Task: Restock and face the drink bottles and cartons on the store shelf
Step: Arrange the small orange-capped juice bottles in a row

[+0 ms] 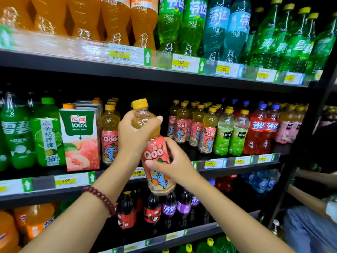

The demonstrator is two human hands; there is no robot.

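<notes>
You held the Qoo bottle (155, 148) in front of the middle shelf (237, 162), its long axis near upright, cap tipped toward 11 o'clock. Your left hand (135, 133) wrapped its shoulder, and your right hand (171, 161) pinched the label lower down; both were equally near. The open slot lay behind the bottle at about 12 o'clock, between the single Qoo (109, 141) beside the peach carton (81, 139) and the Qoo rows (193, 128) at 2 o'clock. The slot's floor was hidden by your hands, and the price tags were blurred.
</notes>
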